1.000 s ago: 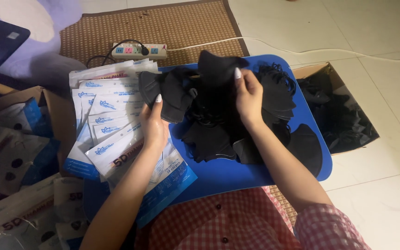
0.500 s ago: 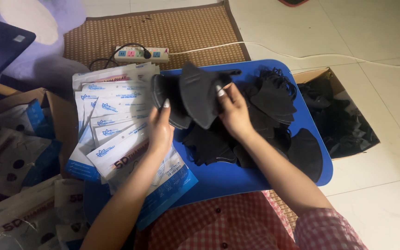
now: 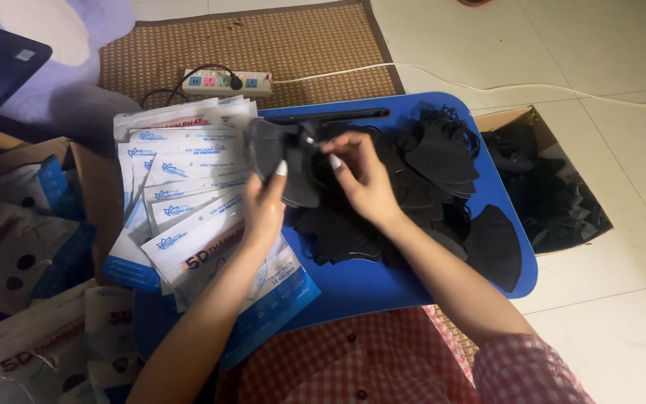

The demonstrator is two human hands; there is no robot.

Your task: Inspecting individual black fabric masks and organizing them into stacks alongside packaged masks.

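A black face mask point(image 3: 287, 161) (folded, matte, with a curved edge) is held above the blue lap table point(image 3: 383, 280), between the white packets point(image 3: 188, 202) and the mask pile point(image 3: 428, 179). It is gripped by the left hand point(image 3: 265, 209) and pinched by the right hand point(image 3: 364, 183).

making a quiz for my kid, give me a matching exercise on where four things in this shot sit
Things:
1. power strip
2. open box of black masks
3. stack of white-and-blue packets
4. black mask in the hands

Places:
A. floor, right of the blue tray
B. left part of the tray
C. woven mat beyond the tray
D. above the tray

Pairs: 1-C, 2-A, 3-B, 4-D
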